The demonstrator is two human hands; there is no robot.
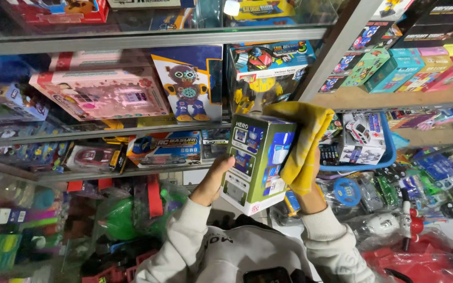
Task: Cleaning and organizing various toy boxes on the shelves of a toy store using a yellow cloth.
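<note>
While the toy box (pixel 258 162) is being held up in front of the shelves (pixel 148 39), the wiping looks to be under way rather than finished: the yellow cloth (pixel 302 144) is lying over the box's top right corner and right side, and the green front and left faces are showing no cloth on them yet. The box is hanging in the air between both hands, tilted a little to the left, off any shelf, so putting it back among the other toys appears to be still ahead. The left hand (pixel 217 175) is reaching up from a grey sleeve (pixel 176 241) and gripping the box's near left edge, fingers curled around it. The right hand (pixel 310 178) is raised on the right side, mostly hidden under the cloth, and seems to be pressing the cloth flat against the box; how its fingers are spread cannot be told. Behind, a robot toy package (pixel 187 86) and a pink boxed toy (pixel 100 94) are standing on the shelf.
</note>
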